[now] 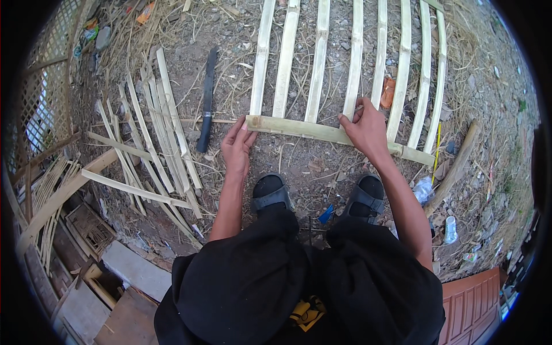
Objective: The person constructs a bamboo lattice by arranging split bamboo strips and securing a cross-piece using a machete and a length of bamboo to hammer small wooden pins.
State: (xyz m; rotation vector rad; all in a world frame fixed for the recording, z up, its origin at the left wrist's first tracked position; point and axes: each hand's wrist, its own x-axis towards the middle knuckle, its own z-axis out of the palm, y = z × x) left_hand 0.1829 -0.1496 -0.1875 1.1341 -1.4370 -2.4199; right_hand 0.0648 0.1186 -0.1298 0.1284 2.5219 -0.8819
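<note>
A bamboo crosspiece [299, 127] lies across the near ends of several pale bamboo slats [319, 57], which run away from me side by side on the ground. My left hand [237, 148] grips the crosspiece at its left end, with the fingertips around it. Farther right, my right hand [368, 127] reaches over the crosspiece. Its thumb and fingers close on either side of the near end of a middle slat. That hand hides part of the joint. Left of the slats rests a machete [208, 95] with a dark blade and black handle, apart from both hands.
Loose split bamboo strips [167, 123] are piled at the left, near a wooden beam [72, 198]. A thick stick [457, 169], a clear plastic bag [424, 190] and a plastic cup [451, 230] lie at the right. My sandalled feet [270, 195] stand close to the crosspiece.
</note>
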